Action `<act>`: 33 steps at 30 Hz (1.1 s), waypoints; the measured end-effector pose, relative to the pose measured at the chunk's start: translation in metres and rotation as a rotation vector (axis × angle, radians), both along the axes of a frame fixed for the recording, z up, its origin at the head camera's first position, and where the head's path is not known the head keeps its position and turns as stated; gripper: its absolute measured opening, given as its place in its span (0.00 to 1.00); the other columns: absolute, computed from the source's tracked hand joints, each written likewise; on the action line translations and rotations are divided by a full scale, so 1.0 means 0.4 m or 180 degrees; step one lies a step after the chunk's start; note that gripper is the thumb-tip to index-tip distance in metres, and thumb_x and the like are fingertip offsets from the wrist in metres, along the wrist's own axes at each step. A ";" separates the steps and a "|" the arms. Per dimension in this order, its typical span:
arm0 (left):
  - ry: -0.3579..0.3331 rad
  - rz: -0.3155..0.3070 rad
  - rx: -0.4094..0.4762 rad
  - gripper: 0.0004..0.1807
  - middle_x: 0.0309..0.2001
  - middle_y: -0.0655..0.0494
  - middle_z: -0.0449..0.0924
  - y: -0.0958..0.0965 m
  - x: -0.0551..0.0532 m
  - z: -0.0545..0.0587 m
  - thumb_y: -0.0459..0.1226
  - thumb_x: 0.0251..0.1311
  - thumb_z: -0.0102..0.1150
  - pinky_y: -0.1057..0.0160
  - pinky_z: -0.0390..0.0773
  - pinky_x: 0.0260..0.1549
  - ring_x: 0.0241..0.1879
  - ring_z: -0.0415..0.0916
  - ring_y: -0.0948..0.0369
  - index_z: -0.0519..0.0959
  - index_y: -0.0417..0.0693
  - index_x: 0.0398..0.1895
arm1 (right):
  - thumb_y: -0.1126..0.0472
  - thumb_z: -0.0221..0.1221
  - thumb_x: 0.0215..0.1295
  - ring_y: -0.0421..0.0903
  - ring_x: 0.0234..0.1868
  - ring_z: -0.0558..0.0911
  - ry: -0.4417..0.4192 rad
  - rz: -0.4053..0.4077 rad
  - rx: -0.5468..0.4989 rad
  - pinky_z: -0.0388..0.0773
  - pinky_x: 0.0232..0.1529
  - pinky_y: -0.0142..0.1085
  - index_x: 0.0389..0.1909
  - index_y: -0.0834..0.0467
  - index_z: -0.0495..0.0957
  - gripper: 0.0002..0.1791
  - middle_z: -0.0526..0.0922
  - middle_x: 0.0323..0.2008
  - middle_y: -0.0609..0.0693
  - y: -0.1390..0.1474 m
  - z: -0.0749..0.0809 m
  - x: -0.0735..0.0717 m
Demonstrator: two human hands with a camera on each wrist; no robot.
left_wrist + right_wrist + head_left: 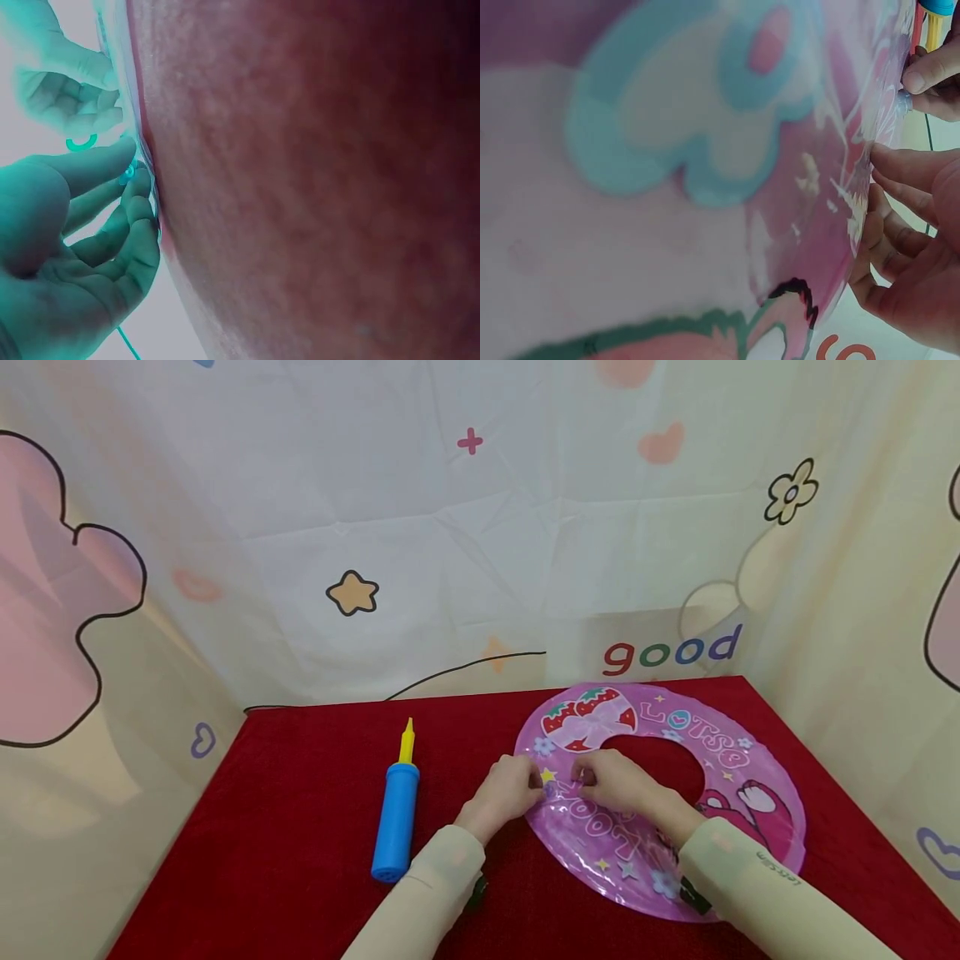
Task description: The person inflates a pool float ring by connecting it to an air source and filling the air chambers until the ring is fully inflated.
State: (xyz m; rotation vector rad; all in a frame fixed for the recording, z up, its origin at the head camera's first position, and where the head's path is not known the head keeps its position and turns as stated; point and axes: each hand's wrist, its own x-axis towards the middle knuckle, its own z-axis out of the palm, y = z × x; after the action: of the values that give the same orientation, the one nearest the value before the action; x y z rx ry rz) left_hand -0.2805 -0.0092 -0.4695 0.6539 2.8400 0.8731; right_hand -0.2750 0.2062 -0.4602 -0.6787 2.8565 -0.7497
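Observation:
A pink swim ring with strawberries and lettering lies flat-looking on the red cloth. Near its left edge my left hand pinches a small clear valve between thumb and fingers; the left wrist view shows that valve at the fingertips. Just to the right, my right hand has thumb and curled fingers together on the ring's film, seen closer in the right wrist view, where the right hand pinches the surface. Most of the ring's lower right part is hidden by the right forearm.
A blue hand pump with a yellow nozzle lies left of the left hand. The red cloth covers the table, and a printed curtain hangs behind and at both sides.

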 end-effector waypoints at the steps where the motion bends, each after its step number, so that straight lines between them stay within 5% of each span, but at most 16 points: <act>1: -0.0014 0.0003 -0.0012 0.05 0.26 0.59 0.81 0.002 -0.001 -0.001 0.36 0.63 0.71 0.68 0.77 0.26 0.25 0.74 0.65 0.87 0.43 0.34 | 0.67 0.70 0.61 0.41 0.31 0.77 0.0013 0.0006 -0.0001 0.81 0.38 0.40 0.41 0.57 0.83 0.09 0.81 0.31 0.44 0.000 0.000 0.000; 10: -0.0107 -0.0065 -0.0011 0.13 0.19 0.59 0.72 0.000 0.006 -0.003 0.35 0.69 0.64 0.70 0.68 0.20 0.20 0.67 0.66 0.78 0.46 0.24 | 0.67 0.72 0.59 0.43 0.35 0.81 0.0255 0.0135 -0.0001 0.83 0.43 0.43 0.41 0.58 0.85 0.10 0.84 0.34 0.45 -0.004 0.000 -0.002; 21: -0.0432 -0.0113 0.0200 0.11 0.23 0.58 0.73 -0.021 0.005 0.017 0.35 0.73 0.60 0.69 0.69 0.23 0.23 0.68 0.65 0.78 0.44 0.29 | 0.62 0.70 0.63 0.52 0.53 0.82 0.0511 0.0604 -0.0221 0.77 0.58 0.53 0.51 0.61 0.85 0.16 0.84 0.49 0.52 -0.016 -0.018 -0.014; 27: -0.0691 -0.0066 0.0333 0.09 0.25 0.56 0.74 -0.031 0.006 0.026 0.36 0.73 0.59 0.68 0.70 0.24 0.24 0.69 0.64 0.77 0.43 0.32 | 0.59 0.69 0.65 0.54 0.57 0.80 0.0437 0.0639 -0.0204 0.76 0.60 0.53 0.57 0.63 0.83 0.21 0.82 0.55 0.55 -0.020 -0.018 -0.012; 33: -0.0652 -0.0154 0.0430 0.07 0.27 0.57 0.74 -0.041 0.001 0.022 0.35 0.73 0.58 0.67 0.71 0.27 0.26 0.69 0.64 0.77 0.44 0.35 | 0.58 0.69 0.66 0.58 0.63 0.75 0.0398 0.0697 -0.0188 0.70 0.64 0.57 0.61 0.65 0.80 0.26 0.78 0.62 0.58 -0.021 -0.016 -0.014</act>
State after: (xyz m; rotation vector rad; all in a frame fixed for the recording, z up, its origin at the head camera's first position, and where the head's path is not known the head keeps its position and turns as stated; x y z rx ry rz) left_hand -0.2802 -0.0258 -0.4607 0.6065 2.5917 1.0647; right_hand -0.2807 0.1979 -0.4667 -1.0615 2.8132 -0.7856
